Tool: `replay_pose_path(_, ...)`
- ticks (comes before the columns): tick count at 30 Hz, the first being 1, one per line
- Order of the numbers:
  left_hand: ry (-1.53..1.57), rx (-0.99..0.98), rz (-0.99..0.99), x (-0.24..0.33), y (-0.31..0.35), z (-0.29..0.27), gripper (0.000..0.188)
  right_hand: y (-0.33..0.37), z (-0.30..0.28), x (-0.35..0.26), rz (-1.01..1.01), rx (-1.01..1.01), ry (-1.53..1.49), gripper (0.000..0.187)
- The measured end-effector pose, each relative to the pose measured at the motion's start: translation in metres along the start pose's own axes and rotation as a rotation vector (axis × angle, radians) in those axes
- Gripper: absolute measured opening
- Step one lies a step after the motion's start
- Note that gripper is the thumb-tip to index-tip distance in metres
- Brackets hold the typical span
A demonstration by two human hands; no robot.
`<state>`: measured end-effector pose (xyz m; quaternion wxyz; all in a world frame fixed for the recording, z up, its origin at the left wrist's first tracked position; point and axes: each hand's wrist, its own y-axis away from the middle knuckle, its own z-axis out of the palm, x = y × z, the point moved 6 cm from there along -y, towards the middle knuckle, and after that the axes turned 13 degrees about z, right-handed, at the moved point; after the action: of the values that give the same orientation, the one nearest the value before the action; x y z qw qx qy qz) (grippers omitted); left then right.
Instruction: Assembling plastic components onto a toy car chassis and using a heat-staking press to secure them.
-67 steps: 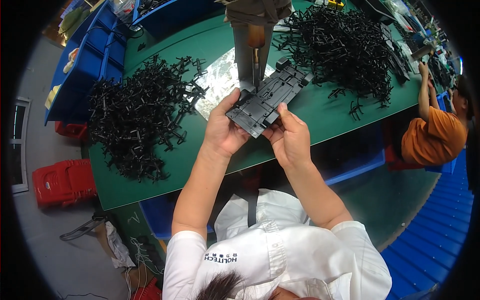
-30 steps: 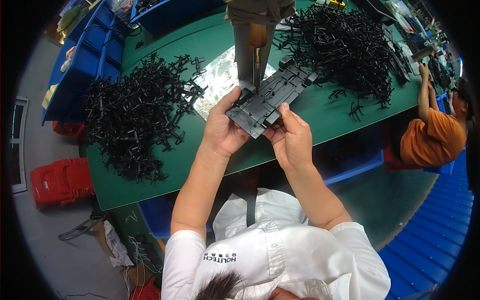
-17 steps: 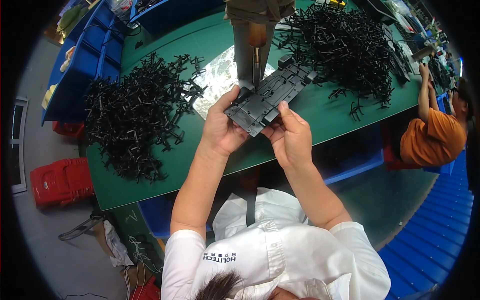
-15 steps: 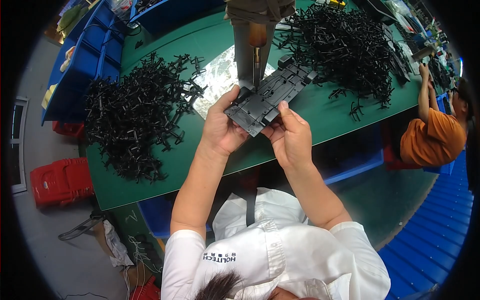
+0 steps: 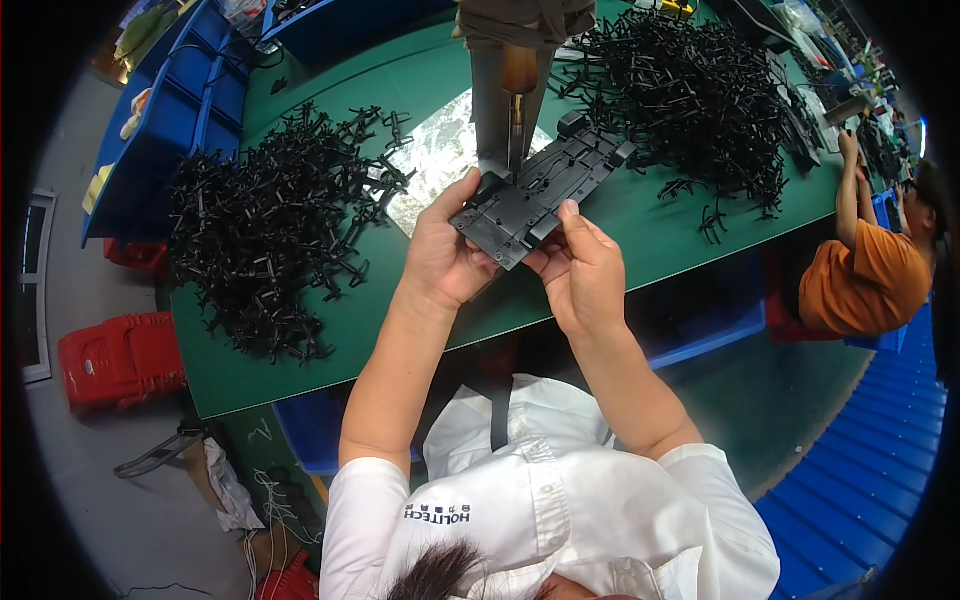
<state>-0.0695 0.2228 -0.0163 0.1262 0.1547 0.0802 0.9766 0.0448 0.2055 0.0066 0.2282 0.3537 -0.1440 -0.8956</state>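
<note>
Both my hands hold a flat black plastic chassis plate (image 5: 545,195), tilted with its far end up to the right. My left hand (image 5: 445,245) grips its near left side, thumb on the top edge. At the near right edge, my right hand (image 5: 582,265) pinches it with the thumb on top. A vertical tool with a metal shaft and amber-brown upper part (image 5: 517,110) comes down over the plate; its tip is near or on the plate's upper left, and I cannot tell if it touches. Underneath lies a shiny silvery sheet (image 5: 430,155).
Heaps of small black plastic parts lie on the green table, one at left (image 5: 270,230) and one at right (image 5: 700,95). Blue bins (image 5: 165,140) line the left edge. A red case (image 5: 120,360) stands on the floor at left. A co-worker in orange (image 5: 865,275) sits at right.
Almost nothing differs. Both hands keep hold of the chassis plate in nearly the same place under the tool; the view has shifted very slightly.
</note>
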Motion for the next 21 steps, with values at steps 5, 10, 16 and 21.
replay_pose_path(5,-0.020,0.200,0.042,0.000,0.004,0.011,0.030,-0.001,0.000,-0.001,-0.007,0.007,0.005,0.027)
replay_pose_path(10,-0.022,0.164,0.038,0.003,0.004,0.010,0.030,-0.001,0.001,-0.001,-0.006,-0.003,0.008,0.027)
replay_pose_path(16,0.001,0.063,0.009,0.003,0.001,0.003,0.035,-0.002,0.001,0.000,-0.011,0.006,0.010,0.027)
replay_pose_path(21,0.028,0.046,0.008,0.002,-0.001,-0.001,0.035,-0.002,0.002,-0.001,-0.018,0.010,0.038,0.028)
